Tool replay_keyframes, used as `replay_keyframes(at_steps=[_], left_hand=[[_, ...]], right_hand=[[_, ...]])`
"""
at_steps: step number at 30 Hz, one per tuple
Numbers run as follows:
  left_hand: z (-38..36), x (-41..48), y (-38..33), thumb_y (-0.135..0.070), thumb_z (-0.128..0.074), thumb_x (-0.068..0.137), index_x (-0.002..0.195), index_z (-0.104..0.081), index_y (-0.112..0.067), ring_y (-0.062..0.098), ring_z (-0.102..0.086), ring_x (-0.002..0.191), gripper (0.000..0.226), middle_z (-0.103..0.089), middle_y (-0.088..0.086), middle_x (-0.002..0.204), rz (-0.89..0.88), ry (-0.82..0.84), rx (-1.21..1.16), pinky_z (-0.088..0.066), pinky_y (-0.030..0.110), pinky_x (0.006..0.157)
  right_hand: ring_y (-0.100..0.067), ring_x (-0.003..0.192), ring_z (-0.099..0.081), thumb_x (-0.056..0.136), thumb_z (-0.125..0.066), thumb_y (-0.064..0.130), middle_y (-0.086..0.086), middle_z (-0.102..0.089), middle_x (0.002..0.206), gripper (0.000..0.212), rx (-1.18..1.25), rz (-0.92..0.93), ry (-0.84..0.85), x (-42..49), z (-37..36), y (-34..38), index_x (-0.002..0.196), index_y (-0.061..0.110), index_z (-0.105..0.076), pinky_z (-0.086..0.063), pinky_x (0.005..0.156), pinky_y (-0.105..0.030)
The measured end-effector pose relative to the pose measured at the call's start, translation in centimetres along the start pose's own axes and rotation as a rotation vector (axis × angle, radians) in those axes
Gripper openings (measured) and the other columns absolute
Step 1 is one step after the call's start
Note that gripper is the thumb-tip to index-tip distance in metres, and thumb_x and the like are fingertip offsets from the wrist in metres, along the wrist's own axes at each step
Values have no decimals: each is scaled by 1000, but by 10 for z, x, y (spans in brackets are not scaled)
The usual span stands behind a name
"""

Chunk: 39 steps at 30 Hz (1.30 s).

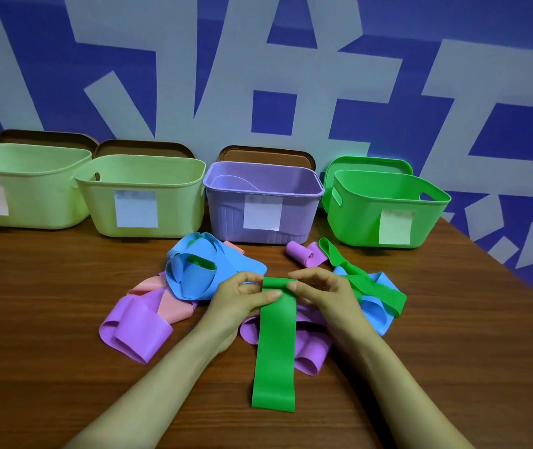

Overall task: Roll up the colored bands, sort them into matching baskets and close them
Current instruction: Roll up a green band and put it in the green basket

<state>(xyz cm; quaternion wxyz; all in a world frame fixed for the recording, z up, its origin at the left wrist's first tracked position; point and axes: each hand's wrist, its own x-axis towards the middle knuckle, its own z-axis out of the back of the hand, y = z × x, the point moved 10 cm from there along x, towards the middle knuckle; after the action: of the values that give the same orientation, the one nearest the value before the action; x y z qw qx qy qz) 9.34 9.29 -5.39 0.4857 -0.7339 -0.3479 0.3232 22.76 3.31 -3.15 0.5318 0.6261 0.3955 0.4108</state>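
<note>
A green band (275,348) lies lengthwise on the table, its far end folded over into the start of a roll. My left hand (242,298) pinches that rolled end from the left, and my right hand (322,291) pinches it from the right. Loose blue bands (194,277), purple bands (137,328), pink bands (171,304) and another green band (372,285) lie around my hands. A rolled purple band (300,254) sits in front of the purple basket (226,209). The green basket (359,222) stands at the right.
Two pale yellow-green baskets (168,218) (35,202) stand at the left of the row. Brown lids (145,149) lean on the wall behind the pale and purple baskets, a green lid (372,163) behind the green one. The table's right edge (517,273) runs diagonally.
</note>
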Motion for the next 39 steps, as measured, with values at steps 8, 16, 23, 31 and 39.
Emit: replay_keyframes(at_steps=[8, 16, 23, 31, 39], left_hand=[[-1, -2, -4, -3, -68, 82, 95, -60, -1, 21, -71, 78, 16, -72, 13, 88, -1, 5, -75, -59, 25, 69], [5, 0, -6, 4, -65, 83, 94, -62, -3, 17, -71, 74, 14, -71, 15, 91, -50, -39, -25, -57, 21, 65], [5, -2, -12, 7, -67, 80, 98, -63, -3, 18, -70, 79, 21, -70, 15, 98, -123, -44, 15, -58, 23, 71], [-4, -3, 1, 9, -72, 74, 105, -56, -6, 20, -71, 77, 38, -74, 12, 89, -21, -2, 13, -57, 26, 65], [-2, -4, -1, 12, -71, 73, 99, -56, -3, 23, -71, 78, 34, -73, 12, 87, -28, 6, 21, -58, 29, 70]], right_hand=[[-18, 88, -67, 71, -72, -13, -4, -73, 88, 21, -21, 19, -3, 1, 0, 4, 81, 5, -72, -53, 88, -34], [-22, 96, -68, 73, -75, -6, -11, -72, 101, 30, -11, -8, 52, -2, -8, 3, 98, 9, -70, -55, 88, -35], [-21, 75, -56, 87, -66, 16, -10, -64, 79, 12, -13, -89, 43, -2, -7, -6, 90, 5, -68, -49, 70, -23], [-10, 55, -56, 73, -71, 18, -5, -60, 63, 13, 212, -152, 21, 0, -7, -11, 79, 7, -67, -52, 63, -20], [-21, 63, -67, 65, -74, -5, -16, -70, 77, 18, 175, -167, -6, -2, -3, -9, 80, 6, -70, -57, 62, -26]])
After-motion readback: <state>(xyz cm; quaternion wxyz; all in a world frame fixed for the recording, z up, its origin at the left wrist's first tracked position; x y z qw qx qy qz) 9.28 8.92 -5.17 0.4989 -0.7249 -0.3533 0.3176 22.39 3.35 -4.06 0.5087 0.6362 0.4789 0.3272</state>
